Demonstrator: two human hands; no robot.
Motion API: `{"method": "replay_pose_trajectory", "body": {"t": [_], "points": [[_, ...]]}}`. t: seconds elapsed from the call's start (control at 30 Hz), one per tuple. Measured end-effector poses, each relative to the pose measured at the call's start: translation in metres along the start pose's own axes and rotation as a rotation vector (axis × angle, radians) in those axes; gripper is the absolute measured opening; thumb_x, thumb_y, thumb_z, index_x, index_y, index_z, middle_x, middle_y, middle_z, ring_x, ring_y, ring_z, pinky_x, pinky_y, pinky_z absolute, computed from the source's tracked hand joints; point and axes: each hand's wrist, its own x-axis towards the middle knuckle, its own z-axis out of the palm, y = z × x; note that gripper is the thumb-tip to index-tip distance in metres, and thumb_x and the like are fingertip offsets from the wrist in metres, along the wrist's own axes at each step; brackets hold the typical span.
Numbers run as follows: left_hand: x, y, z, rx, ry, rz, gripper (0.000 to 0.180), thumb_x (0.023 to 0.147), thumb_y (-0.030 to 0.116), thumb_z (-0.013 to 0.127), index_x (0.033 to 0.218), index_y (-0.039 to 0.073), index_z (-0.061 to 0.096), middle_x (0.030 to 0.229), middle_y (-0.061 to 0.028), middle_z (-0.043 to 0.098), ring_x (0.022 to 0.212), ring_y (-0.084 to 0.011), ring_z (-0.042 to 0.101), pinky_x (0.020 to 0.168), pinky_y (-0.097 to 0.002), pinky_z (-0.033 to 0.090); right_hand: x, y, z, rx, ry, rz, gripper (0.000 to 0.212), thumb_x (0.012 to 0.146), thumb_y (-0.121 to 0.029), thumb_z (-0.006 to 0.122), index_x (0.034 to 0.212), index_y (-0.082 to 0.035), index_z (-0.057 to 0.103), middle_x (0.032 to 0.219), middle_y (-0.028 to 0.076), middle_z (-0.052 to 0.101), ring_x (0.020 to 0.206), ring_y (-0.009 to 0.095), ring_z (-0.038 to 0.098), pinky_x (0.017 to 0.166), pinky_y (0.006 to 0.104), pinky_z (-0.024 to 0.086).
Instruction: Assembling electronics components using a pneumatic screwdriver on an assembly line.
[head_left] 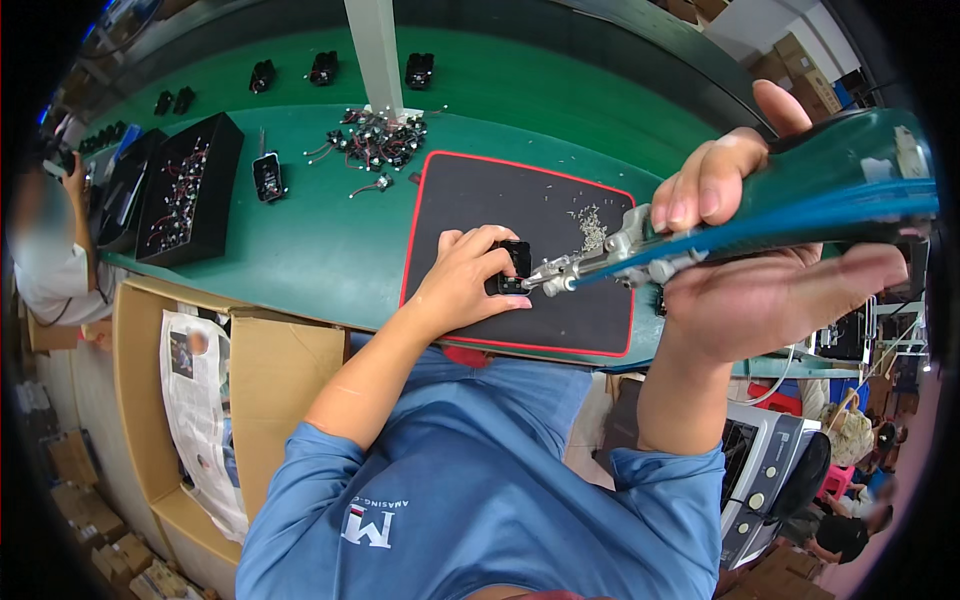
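Lying against left fingers, black housing

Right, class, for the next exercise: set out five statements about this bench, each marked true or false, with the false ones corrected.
1. The left hand holds a black part. True.
2. The right hand holds scissors. False: the right hand holds a power driver.
3. The mat has a red border. True.
4. The wire pile lies on the mat. False: it lies off it, on the green table.
5. Small silver pieces lie on the mat. True.
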Motion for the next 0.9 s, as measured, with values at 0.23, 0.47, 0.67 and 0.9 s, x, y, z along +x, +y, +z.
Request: {"method": "replay_pose_trajectory", "body": {"t": [0.23,0.47,0.67,0.9], "points": [[0.001,0.001,-0.001,0.036,-0.02,0.004,0.054,0.07,0.04,0.093,0.112,0.013,0.073,0.13,-0.0057,0.061,0.116,-0.0244,0.057,0.097,-0.0394,0.034,-0.028,0.042,-0.006,-0.04,-0.143,0.094,0.116,0.085,-0.097,0.023,0.129,0.005,0.054,0.071,0.008,0.058,0.057,0.017,0.058,0.054,0.0308,0.052],[0.001,0.002,0.0,0.01,0.035,-0.003,0.045,0.067,0.04,0.095,0.09,0.014,0.067,0.128,-0.0054,0.062,0.11,-0.0248,0.062,0.095,-0.0403,0.035,-0.05,0.074,-0.011,-0.077,-0.123,0.101,0.114,0.085,-0.098,0.024,0.126,0.004,0.054,0.071,0.008,0.059,0.056,0.016,0.058,0.054,0.0293,0.052],[0.001,0.001,0.0,0.016,0.028,-0.011,0.044,0.068,0.039,0.095,0.091,0.014,0.067,0.128,-0.0054,0.061,0.109,-0.0251,0.062,0.095,-0.0402,0.035,-0.052,0.078,-0.011,-0.069,-0.12,0.116,0.112,0.085,-0.097,0.025,0.125,0.003,0.054,0.071,0.008,0.059,0.056,0.016,0.058,0.054,0.029,0.052],[-0.001,-0.002,0.001,0.018,-0.026,-0.019,0.063,0.07,0.04,0.093,0.123,0.013,0.071,0.127,-0.0045,0.062,0.113,-0.0246,0.057,0.095,-0.0397,0.036,-0.055,0.082,-0.016,-0.086,-0.105,0.113,0.11,0.082,-0.099,0.028,0.123,-0.001,0.055,0.071,0.008,0.059,0.057,0.016,0.059,0.055,0.0289,0.052]]}}
